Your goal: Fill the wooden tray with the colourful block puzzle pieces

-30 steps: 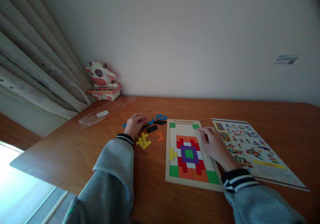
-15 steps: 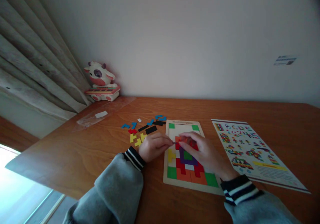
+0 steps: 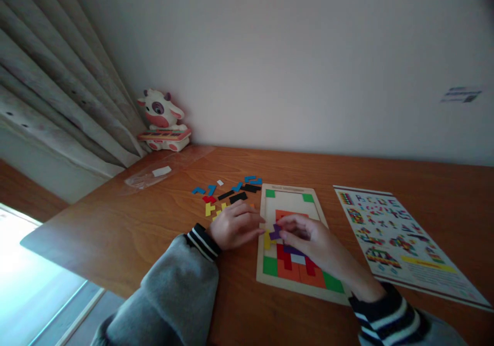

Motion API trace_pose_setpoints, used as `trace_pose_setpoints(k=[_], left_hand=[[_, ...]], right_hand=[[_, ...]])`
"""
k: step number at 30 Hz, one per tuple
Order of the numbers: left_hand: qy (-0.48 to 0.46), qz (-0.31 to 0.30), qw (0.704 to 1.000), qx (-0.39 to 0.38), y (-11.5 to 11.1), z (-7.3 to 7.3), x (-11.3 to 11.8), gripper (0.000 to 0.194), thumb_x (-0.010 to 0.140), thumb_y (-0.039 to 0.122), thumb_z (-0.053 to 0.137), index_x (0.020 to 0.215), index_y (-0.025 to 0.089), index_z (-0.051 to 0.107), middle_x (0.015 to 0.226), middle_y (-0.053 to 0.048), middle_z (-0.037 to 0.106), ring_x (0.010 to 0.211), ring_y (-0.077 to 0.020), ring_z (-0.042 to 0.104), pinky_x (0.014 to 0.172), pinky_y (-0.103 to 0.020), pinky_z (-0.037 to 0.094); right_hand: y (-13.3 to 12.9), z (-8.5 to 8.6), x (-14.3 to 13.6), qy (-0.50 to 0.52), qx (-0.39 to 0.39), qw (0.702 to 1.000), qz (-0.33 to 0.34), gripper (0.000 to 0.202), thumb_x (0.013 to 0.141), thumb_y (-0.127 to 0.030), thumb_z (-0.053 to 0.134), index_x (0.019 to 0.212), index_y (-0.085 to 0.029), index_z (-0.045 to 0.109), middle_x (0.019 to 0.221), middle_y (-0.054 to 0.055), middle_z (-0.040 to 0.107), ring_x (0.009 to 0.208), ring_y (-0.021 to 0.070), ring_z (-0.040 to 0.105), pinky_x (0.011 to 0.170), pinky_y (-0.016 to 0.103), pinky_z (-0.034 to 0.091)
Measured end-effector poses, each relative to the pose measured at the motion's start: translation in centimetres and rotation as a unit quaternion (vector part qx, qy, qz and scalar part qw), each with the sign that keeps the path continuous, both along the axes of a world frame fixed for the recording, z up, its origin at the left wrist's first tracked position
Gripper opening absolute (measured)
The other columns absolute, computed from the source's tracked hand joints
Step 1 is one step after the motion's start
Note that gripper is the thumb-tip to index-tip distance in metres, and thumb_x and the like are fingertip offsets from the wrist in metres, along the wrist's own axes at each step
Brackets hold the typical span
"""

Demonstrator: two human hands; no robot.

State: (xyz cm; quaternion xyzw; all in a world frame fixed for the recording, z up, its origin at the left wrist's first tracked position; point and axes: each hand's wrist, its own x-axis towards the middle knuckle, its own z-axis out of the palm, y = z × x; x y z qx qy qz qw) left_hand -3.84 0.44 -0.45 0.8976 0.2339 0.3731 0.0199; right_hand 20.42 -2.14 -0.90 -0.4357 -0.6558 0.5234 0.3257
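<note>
Between the thumb and fingers of my right hand (image 3: 309, 235) is a purple puzzle piece (image 3: 275, 232), raised over the wooden puzzle board (image 3: 266, 278). My left hand (image 3: 236, 225) is at the board's left edge, empty, with a gap between thumb and fingers. Green pieces (image 3: 270, 266) sit in the board's corners. Orange pieces (image 3: 287, 271), red pieces and a white piece (image 3: 297, 259) fill its lower part. A yellow piece (image 3: 267, 241) lies along the left side. My right hand hides part of the board's middle.
Loose blue pieces (image 3: 212, 190), black pieces (image 3: 238, 197), yellow pieces (image 3: 209, 209) and a red piece (image 3: 209, 199) lie left of the board. A printed sheet (image 3: 389, 232) is on the right. Behind are a clear plastic bag (image 3: 142, 179) and a cow toy (image 3: 164, 122).
My left hand has let go of the piece and drawn slightly away. My right hand now holds it alone, turned so its purple face shows. The view has shifted a little.
</note>
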Motion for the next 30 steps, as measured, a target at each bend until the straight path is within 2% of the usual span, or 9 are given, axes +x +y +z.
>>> trace_pose_setpoints(k=[3, 7, 13, 17, 21, 25, 30], left_hand=[[0.048, 0.017, 0.998, -0.046, 0.2, -0.1, -0.6, 0.018, 0.095, 0.028, 0.059, 0.104, 0.018, 0.07, 0.096, -0.009, 0.069, 0.09, -0.0189, 0.062, 0.083, -0.034, 0.054], [0.1, 0.002, 0.991, -0.086, 0.3, -0.3, -0.6, 0.023, 0.093, 0.034, 0.06, 0.105, 0.018, 0.071, 0.104, -0.01, 0.067, 0.097, -0.0211, 0.059, 0.087, -0.036, 0.052], [0.116, -0.035, 0.989, -0.082, 0.2, -0.4, -0.3, 0.015, 0.093, 0.026, 0.059, 0.097, 0.019, 0.072, 0.101, -0.008, 0.068, 0.096, -0.0191, 0.061, 0.091, -0.034, 0.049], [0.112, -0.044, 0.989, -0.083, 0.2, -0.4, -0.1, 0.015, 0.094, 0.026, 0.058, 0.097, 0.019, 0.071, 0.101, -0.009, 0.068, 0.097, -0.0195, 0.061, 0.091, -0.034, 0.049], [0.12, -0.036, 0.987, -0.097, 0.1, -0.4, 0.2, 0.019, 0.094, 0.03, 0.057, 0.102, 0.018, 0.069, 0.106, -0.01, 0.066, 0.099, -0.0209, 0.06, 0.091, -0.036, 0.049], [0.131, -0.03, 0.986, -0.102, -0.1, -0.4, 0.4, 0.019, 0.094, 0.03, 0.057, 0.103, 0.018, 0.069, 0.109, -0.01, 0.065, 0.101, -0.0213, 0.059, 0.092, -0.036, 0.048], [0.141, -0.033, 0.984, -0.104, -0.1, -0.4, 0.4, 0.017, 0.094, 0.03, 0.058, 0.101, 0.019, 0.069, 0.109, -0.01, 0.065, 0.101, -0.021, 0.059, 0.094, -0.036, 0.048]], right_hand=[[-1.0, -0.1, -0.6, -0.098, 0.065, 0.993, -0.007, 0.02, 0.088, -0.03, 0.059, 0.103, -0.021, 0.068, 0.093, 0.005, 0.074, 0.081, 0.0173, 0.069, 0.073, 0.031, 0.054], [-1.9, -0.2, -1.6, -0.176, 0.109, 0.978, -0.011, 0.017, 0.087, -0.025, 0.058, 0.1, -0.02, 0.068, 0.085, 0.004, 0.073, 0.073, 0.0169, 0.067, 0.065, 0.029, 0.052], [-2.0, 0.1, -1.6, -0.246, 0.144, 0.958, 0.014, 0.013, 0.083, -0.015, 0.059, 0.091, -0.02, 0.067, 0.077, 0.002, 0.067, 0.063, 0.0143, 0.06, 0.059, 0.027, 0.047], [-2.0, 0.3, -1.5, -0.27, 0.184, 0.945, 0.026, 0.011, 0.084, -0.015, 0.06, 0.09, -0.021, 0.067, 0.08, 0.003, 0.065, 0.068, 0.0165, 0.06, 0.064, 0.03, 0.048], [-2.0, 0.0, -1.4, -0.265, 0.232, 0.936, -0.016, 0.012, 0.089, -0.023, 0.061, 0.1, -0.022, 0.065, 0.092, 0.006, 0.065, 0.084, 0.0222, 0.063, 0.077, 0.037, 0.052], [-1.8, -0.8, -1.3, -0.274, 0.263, 0.924, -0.051, 0.02, 0.086, -0.025, 0.067, 0.105, -0.023, 0.065, 0.103, 0.008, 0.064, 0.097, 0.0269, 0.062, 0.087, 0.044, 0.051], [-1.8, -1.2, -1.5, -0.284, 0.265, 0.92, -0.055, 0.025, 0.082, -0.025, 0.072, 0.106, -0.023, 0.065, 0.103, 0.007, 0.064, 0.099, 0.0279, 0.062, 0.088, 0.046, 0.05]])
